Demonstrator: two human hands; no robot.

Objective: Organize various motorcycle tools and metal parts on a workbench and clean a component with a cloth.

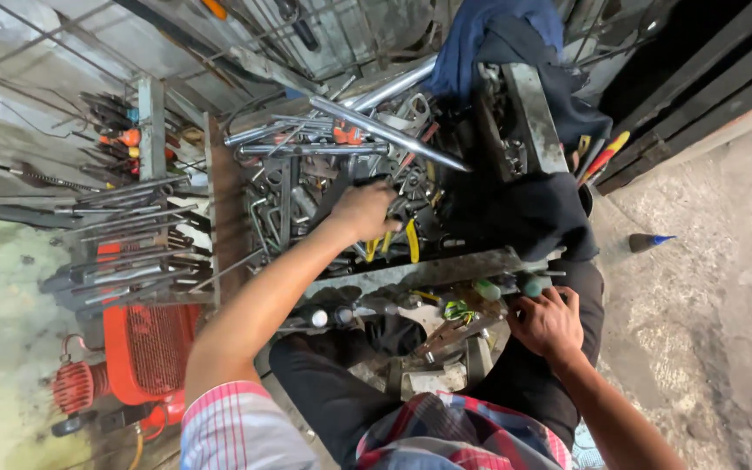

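Head camera view, looking down: a person in a plaid shirt bends over a bench [446,268] heaped with metal tools. The left hand [365,211] reaches into the pile, its fingers [391,202] curled down among wrenches [411,113] and hooks; whether they grip anything cannot be told. Just beside those fingers, toward the person, lie yellow-handled pliers [412,240]. Beyond the fingers, long steel rods [386,130] cross the heap, and a blue cloth [480,35] hangs over its far end. The right hand [550,324] rests at the bench's near edge, its fingers bent around green-handled screwdrivers [528,284] standing there, touching them. Well apart from the left fingers, out to the side, stands a rack of long tools [132,235] above a red machine [145,348] on the floor.
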